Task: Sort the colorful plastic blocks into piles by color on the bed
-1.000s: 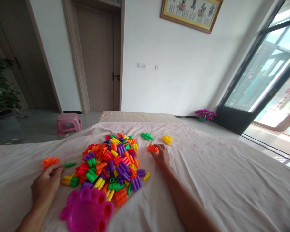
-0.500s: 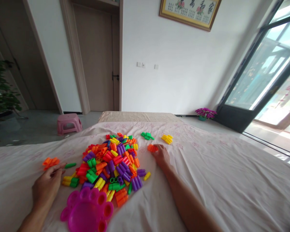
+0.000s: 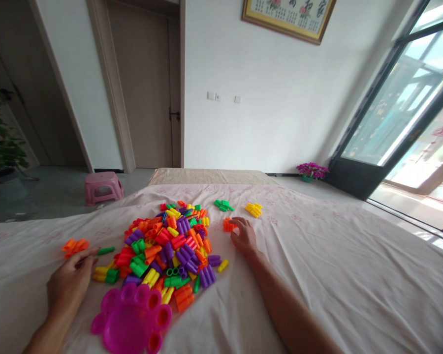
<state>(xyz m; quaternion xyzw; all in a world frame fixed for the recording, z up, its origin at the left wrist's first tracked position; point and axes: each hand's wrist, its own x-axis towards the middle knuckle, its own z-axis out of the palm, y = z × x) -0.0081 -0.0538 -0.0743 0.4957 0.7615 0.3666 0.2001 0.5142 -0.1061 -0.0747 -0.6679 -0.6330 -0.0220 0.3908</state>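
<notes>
Left grip [image 3: 68, 280] first: I have its thumb and fingertips drawn narrow, right at the near end of a green tube [image 3: 106, 250], though from where I sit I cannot tell if it is pinched. Just beyond those knuckles lies an orange block [image 3: 76, 247], glossy ribbed plastic, its row stretching left to right across the pale cloth [image 3: 328, 255]. That green tube is slim and smooth, its long axis nearly crosswise on my view, the right end tipped slightly away from me. Nearer me lies a see-through magenta tray [image 3: 127, 319] shaped like a paw, and behind it spreads a jumbled pile [image 3: 166, 246] of red, orange, yellow, green and purple tube blocks pointing every way. Past the pile, a green block [image 3: 223, 205] slants its long axis down toward the right. An orange-red block [image 3: 228, 224], short and ribbed, lies at the fingertips of my right grip [image 3: 245, 238]. I have those fingers curved and slightly parted at its right end; whether they hold it, I cannot tell. Rightmost sits a yellow block [image 3: 253, 210] of side-by-side tubes.
</notes>
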